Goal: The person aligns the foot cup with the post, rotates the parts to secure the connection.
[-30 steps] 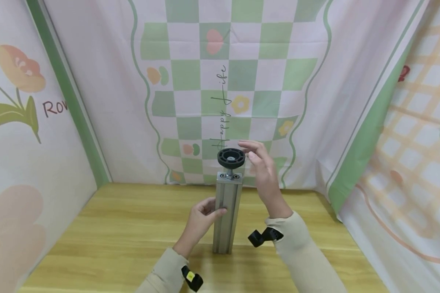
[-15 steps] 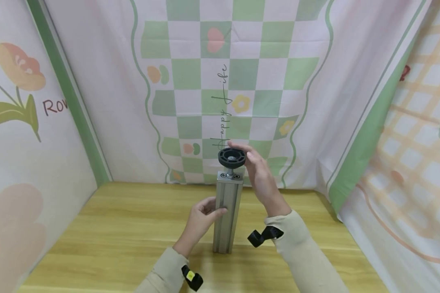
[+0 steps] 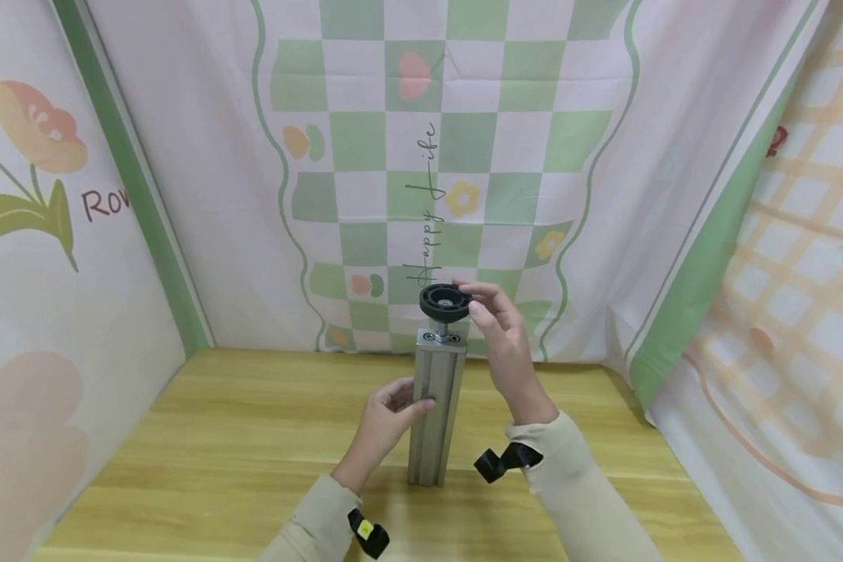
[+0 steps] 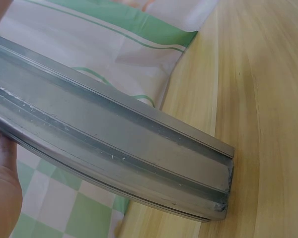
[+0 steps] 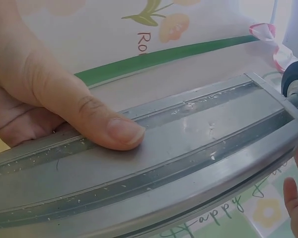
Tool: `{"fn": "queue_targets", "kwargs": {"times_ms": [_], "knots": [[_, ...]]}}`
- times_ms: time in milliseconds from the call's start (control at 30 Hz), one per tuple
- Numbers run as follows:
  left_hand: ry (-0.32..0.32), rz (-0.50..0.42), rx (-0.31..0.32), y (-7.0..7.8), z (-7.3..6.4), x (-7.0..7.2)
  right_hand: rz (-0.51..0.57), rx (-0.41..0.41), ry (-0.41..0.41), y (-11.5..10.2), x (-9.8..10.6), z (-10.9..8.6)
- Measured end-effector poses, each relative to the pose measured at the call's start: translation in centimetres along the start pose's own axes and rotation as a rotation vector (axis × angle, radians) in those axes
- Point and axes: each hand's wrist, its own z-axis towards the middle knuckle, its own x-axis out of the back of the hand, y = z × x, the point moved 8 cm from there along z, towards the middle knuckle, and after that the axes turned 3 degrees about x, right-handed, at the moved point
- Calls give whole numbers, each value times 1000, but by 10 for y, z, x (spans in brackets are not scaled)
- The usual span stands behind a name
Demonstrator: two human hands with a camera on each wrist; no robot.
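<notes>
A grey aluminium extrusion profile [image 3: 434,414] stands upright on the wooden table. Screwed into its top plate is a black leveling foot [image 3: 445,303], disc upward, on a metal stud. My left hand [image 3: 386,421] grips the profile around its middle, thumb across the near side. The right wrist view shows that left thumb [image 5: 124,131] lying on the metal. At the right rim of the disc, my right hand [image 3: 509,351] pinches the edge with thumb and fingers. In the left wrist view the profile's lower end [image 4: 221,198] meets the table.
The wooden table [image 3: 253,437] spreads around the profile. A checkered cloth [image 3: 351,140] hangs behind it, with printed cloth walls at left [image 3: 28,312] and right [image 3: 801,312]. Black camera mounts [image 3: 368,535] sit on both wrists.
My right hand's fingers have swept leftward along the far rim of the disc, then drawn back right, and the thumb now meets the rim. My left hand and the profile have stayed put.
</notes>
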Motion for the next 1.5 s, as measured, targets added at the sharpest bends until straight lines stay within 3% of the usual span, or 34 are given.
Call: {"fn": "queue_targets", "kwargs": {"times_ms": [100, 300, 467, 667, 800, 900, 1000, 1167, 1300, 1500], "knots": [[1, -7, -1, 1, -1, 0, -15, 19, 29, -5, 1, -2], [7, 5, 0, -1, -1, 0, -131, 159, 45, -20, -4, -3], [10, 20, -1, -2, -1, 0, -208, 225, 64, -28, -6, -5], [13, 15, 0, -2, -1, 0, -252, 250, 78, -32, -5, -5], [7, 12, -2, -2, -1, 0, -272, 199, 55, -28, -3, -1], [3, 11, -1, -2, -1, 0, -195, 106, -20, -20, -5, 5], [3, 3, 5, -3, -1, 0, -45, 21, -115, -12, -11, 10], [10, 3, 16, -4, 0, 1, 157, -36, -227, -7, -20, 12], [5, 5, 15, -3, 0, 1, 220, -55, -235, -3, -22, 10], [0, 11, 9, -1, -2, 0, 212, -40, -160, 2, -18, 8]]}}
